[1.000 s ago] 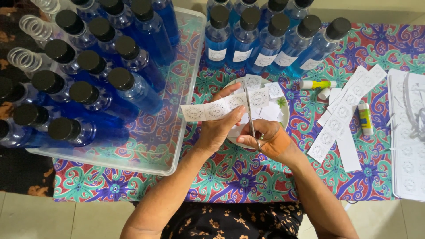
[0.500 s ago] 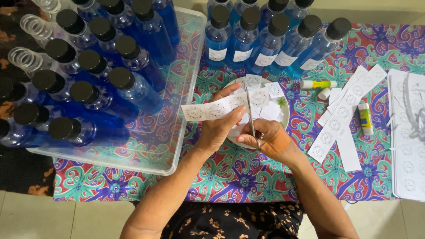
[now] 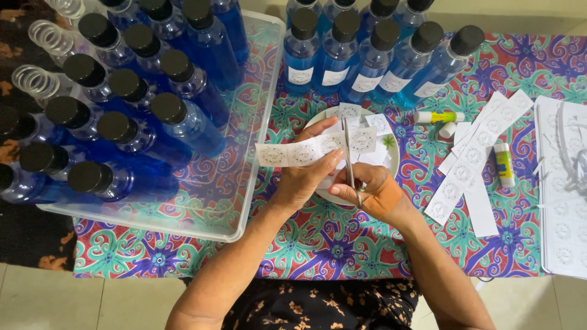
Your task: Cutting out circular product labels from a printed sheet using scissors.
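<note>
Head view: the left hand (image 3: 302, 183) is gripping a label strip (image 3: 315, 150) — the right hand (image 3: 373, 192) is closing scissors (image 3: 348, 153) across it; next, advance the strip squarely.

Scissors (image 3: 349, 160): handles buried inside the right hand (image 3: 374, 190), only the blades show; whether the blades are biting the label strip (image 3: 315, 148) or lying just over it cannot be told. Strip's lower edge is covered by the left hand (image 3: 304, 177); round print on each label too small to make out. White plate (image 3: 392, 164): most of its rim and the cut labels on it hidden under both hands. Clear tub (image 3: 241, 201): left side cut off by the frame edge; some bottles there half out of view. Upper row of blue bottles (image 3: 361, 58) partly cropped at the top. Sheet stack (image 3: 565, 201) runs off the right edge.
</note>
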